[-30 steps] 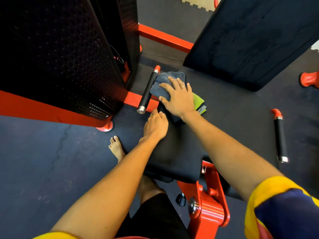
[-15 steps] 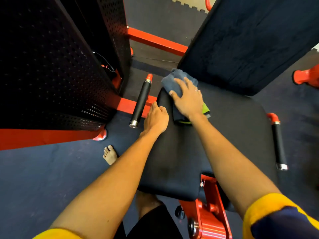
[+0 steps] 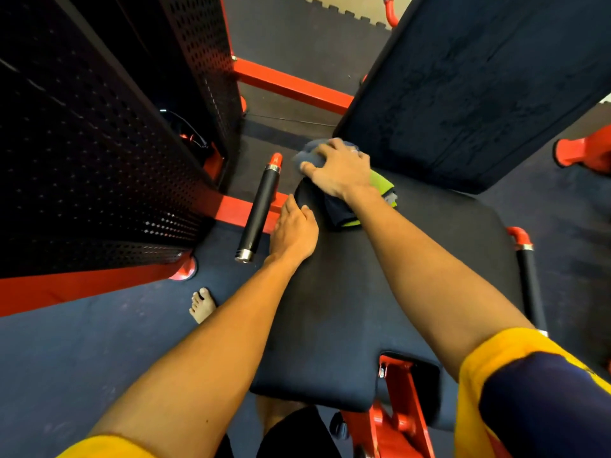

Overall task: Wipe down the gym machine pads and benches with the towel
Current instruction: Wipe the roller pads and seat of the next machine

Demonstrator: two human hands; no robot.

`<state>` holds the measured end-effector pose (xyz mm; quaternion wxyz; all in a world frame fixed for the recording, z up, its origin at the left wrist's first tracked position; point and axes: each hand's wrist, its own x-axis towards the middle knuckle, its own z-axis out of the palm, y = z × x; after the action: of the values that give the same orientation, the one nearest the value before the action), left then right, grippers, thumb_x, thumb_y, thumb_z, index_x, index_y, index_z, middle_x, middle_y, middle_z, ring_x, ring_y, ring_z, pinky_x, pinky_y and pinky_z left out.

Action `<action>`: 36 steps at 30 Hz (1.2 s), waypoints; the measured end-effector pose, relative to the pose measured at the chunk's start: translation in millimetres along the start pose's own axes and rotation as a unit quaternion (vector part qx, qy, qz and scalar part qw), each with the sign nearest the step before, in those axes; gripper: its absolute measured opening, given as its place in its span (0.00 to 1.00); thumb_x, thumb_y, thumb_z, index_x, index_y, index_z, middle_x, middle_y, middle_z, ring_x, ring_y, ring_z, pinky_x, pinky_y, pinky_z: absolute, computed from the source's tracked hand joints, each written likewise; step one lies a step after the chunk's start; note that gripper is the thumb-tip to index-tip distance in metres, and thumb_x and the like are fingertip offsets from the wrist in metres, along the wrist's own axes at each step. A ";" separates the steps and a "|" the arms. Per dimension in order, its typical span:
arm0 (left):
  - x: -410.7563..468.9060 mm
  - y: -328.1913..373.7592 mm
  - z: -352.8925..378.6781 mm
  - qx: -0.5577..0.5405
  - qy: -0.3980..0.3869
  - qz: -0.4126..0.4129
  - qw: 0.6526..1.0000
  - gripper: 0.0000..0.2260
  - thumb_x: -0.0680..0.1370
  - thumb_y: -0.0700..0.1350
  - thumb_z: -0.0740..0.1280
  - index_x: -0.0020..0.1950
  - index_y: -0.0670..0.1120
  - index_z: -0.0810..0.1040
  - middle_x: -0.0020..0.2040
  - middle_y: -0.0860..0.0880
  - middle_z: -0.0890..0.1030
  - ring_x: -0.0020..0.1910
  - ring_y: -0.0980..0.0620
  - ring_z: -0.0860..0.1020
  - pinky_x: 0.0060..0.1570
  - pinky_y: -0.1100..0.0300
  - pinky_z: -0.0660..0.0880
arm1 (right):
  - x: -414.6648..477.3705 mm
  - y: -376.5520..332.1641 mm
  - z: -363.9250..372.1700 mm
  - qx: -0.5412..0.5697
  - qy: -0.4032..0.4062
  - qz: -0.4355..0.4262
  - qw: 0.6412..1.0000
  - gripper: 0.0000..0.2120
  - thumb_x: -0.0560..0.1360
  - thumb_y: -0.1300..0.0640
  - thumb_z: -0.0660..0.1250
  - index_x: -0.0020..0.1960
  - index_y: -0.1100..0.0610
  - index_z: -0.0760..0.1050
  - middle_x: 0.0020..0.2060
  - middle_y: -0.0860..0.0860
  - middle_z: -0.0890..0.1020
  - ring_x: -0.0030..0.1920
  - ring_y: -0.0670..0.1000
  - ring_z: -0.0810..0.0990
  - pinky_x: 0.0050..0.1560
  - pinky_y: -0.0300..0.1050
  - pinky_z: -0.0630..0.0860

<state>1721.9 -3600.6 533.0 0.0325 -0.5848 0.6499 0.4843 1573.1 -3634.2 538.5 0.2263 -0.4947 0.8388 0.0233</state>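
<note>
Grey-blue cloth bunches under my right hand (image 3: 337,171), whose fingers curl over the towel (image 3: 309,157) and clutch it against the far left corner of the seat pad (image 3: 380,285); a green fold and a darker one trail out from beneath my wrist, toward me and to the right of the grip. Just nearer than the grip, my left hand (image 3: 294,231) rests with straight fingers on the pad's left edge, holding nothing, apparently bracing my lean. Directly beyond my knuckles rises the back pad (image 3: 479,81), its foot close to the towel; just left of the grip lies the left handle (image 3: 259,211), black with a red tip; well off to the right, the right handle (image 3: 529,292) runs beside the pad's other edge; farther left stands the perforated weight-stack shroud (image 3: 99,153).

The risks, as I judge them: the wad sits at the very corner, so a stroke to the left could carry it over the edge and drop it to the floor mat (image 3: 82,352); the loose folds may slide apart under pressure, leaving my palm dragging bare on the pad and part of the surface unwiped; a push forward could jam my knuckles into the back pad's base; and my weight seems to be on a hand at the pad's rim, which could slip off if the surface is damp, with my bare foot (image 3: 202,305) just below it.
</note>
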 end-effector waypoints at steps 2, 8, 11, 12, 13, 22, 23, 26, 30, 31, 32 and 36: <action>0.7 -2.6 -1.0 -0.011 -0.006 0.010 1.000 0.23 0.87 0.48 0.52 0.81 0.41 0.56 0.79 0.39 0.64 0.76 0.37 0.66 0.69 0.48 0.65 | 0.4 -18.8 -2.9 -0.035 -0.025 -0.089 0.995 0.22 0.76 0.32 0.60 0.62 0.42 0.80 0.65 0.48 0.78 0.67 0.58 0.75 0.66 0.57 0.65; -14.0 -22.7 -7.0 -0.042 -0.033 0.022 0.998 0.26 0.87 0.53 0.51 0.83 0.44 0.53 0.82 0.43 0.59 0.79 0.42 0.61 0.74 0.50 0.60 | 23.5 -18.7 -6.9 -0.049 -0.063 -0.025 0.997 0.26 0.79 0.31 0.56 0.65 0.45 0.79 0.67 0.51 0.77 0.68 0.60 0.74 0.66 0.58 0.66; -27.8 -38.4 -9.0 -0.066 -0.042 0.009 0.997 0.26 0.87 0.55 0.50 0.83 0.45 0.54 0.82 0.44 0.60 0.80 0.42 0.59 0.74 0.52 0.58 | 3.2 -27.7 7.9 -0.072 -0.014 -0.023 0.997 0.28 0.79 0.32 0.55 0.68 0.47 0.77 0.69 0.51 0.76 0.70 0.61 0.72 0.71 0.60 0.63; -30.2 -43.0 -9.3 -0.076 -0.044 0.005 0.996 0.26 0.87 0.55 0.50 0.83 0.45 0.55 0.82 0.43 0.61 0.79 0.42 0.60 0.74 0.52 0.58 | -8.2 -31.8 13.1 -0.081 0.004 -0.043 0.996 0.28 0.78 0.32 0.56 0.68 0.47 0.77 0.68 0.50 0.77 0.70 0.61 0.73 0.71 0.60 0.63; -35.0 -47.8 -9.7 -0.085 -0.047 0.003 0.995 0.26 0.87 0.55 0.50 0.83 0.45 0.55 0.81 0.43 0.62 0.79 0.42 0.61 0.73 0.52 0.59 | -22.4 -36.1 18.5 -0.090 0.015 -0.067 0.994 0.27 0.77 0.33 0.57 0.67 0.47 0.78 0.67 0.50 0.77 0.69 0.61 0.73 0.70 0.59 0.63; -90.4 -86.0 -17.4 -0.165 -0.062 -0.014 0.984 0.25 0.87 0.55 0.50 0.83 0.47 0.58 0.80 0.46 0.64 0.79 0.45 0.62 0.74 0.55 0.59 | -85.2 -32.3 28.4 -0.069 0.000 -0.135 0.988 0.35 0.74 0.28 0.49 0.72 0.44 0.74 0.78 0.51 0.68 0.78 0.62 0.63 0.74 0.61 0.62; -99.5 -92.2 -18.5 -0.168 -0.063 -0.019 0.984 0.25 0.87 0.55 0.50 0.83 0.48 0.58 0.80 0.46 0.64 0.79 0.46 0.62 0.75 0.55 0.58 | -91.3 -37.6 31.8 -0.075 -0.008 -0.111 0.991 0.33 0.75 0.29 0.51 0.73 0.43 0.72 0.79 0.50 0.65 0.80 0.62 0.60 0.75 0.62 0.60; -119.4 -105.4 -19.1 -0.181 -0.056 -0.022 0.982 0.24 0.87 0.55 0.50 0.83 0.49 0.59 0.80 0.48 0.64 0.79 0.48 0.62 0.74 0.57 0.58 | -109.8 -52.9 41.9 -0.082 -0.011 -0.081 0.993 0.28 0.79 0.33 0.57 0.76 0.44 0.69 0.81 0.49 0.61 0.81 0.62 0.56 0.76 0.63 0.59; -133.0 -120.5 -20.0 -0.182 -0.043 -0.007 0.982 0.23 0.87 0.54 0.50 0.82 0.49 0.61 0.79 0.47 0.67 0.78 0.47 0.63 0.72 0.57 0.59 | -149.2 -65.0 43.3 -0.069 -0.013 -0.088 0.994 0.28 0.80 0.35 0.57 0.77 0.45 0.69 0.81 0.49 0.61 0.81 0.62 0.57 0.76 0.61 0.59; -139.7 -122.8 -19.9 -0.183 -0.038 0.002 0.982 0.22 0.88 0.53 0.50 0.81 0.49 0.62 0.78 0.46 0.68 0.77 0.46 0.64 0.72 0.57 0.60 | -163.2 -68.1 45.1 -0.071 -0.012 -0.087 0.994 0.28 0.80 0.35 0.57 0.77 0.46 0.69 0.81 0.49 0.61 0.80 0.61 0.57 0.76 0.61 0.59; -144.1 -126.0 -19.4 -0.182 -0.030 0.010 0.983 0.22 0.88 0.52 0.50 0.81 0.49 0.63 0.78 0.46 0.69 0.77 0.46 0.66 0.70 0.56 0.62 | -175.3 -72.4 47.8 -0.072 -0.011 -0.089 0.993 0.28 0.80 0.35 0.56 0.77 0.46 0.69 0.81 0.49 0.61 0.80 0.61 0.58 0.76 0.60 0.59; -169.3 -142.8 -18.2 -0.184 -0.003 0.020 0.983 0.18 0.88 0.49 0.50 0.73 0.46 0.71 0.69 0.44 0.77 0.68 0.43 0.73 0.56 0.58 0.65 | -225.9 -86.9 60.8 -0.077 -0.001 -0.105 0.991 0.27 0.81 0.36 0.56 0.76 0.46 0.70 0.81 0.50 0.63 0.80 0.61 0.59 0.75 0.59 0.60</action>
<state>1897.6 -3467.6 561.2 -0.0828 -0.5662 0.5611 0.5980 1760.0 -3477.4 591.1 0.1899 -0.5961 0.7774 0.0645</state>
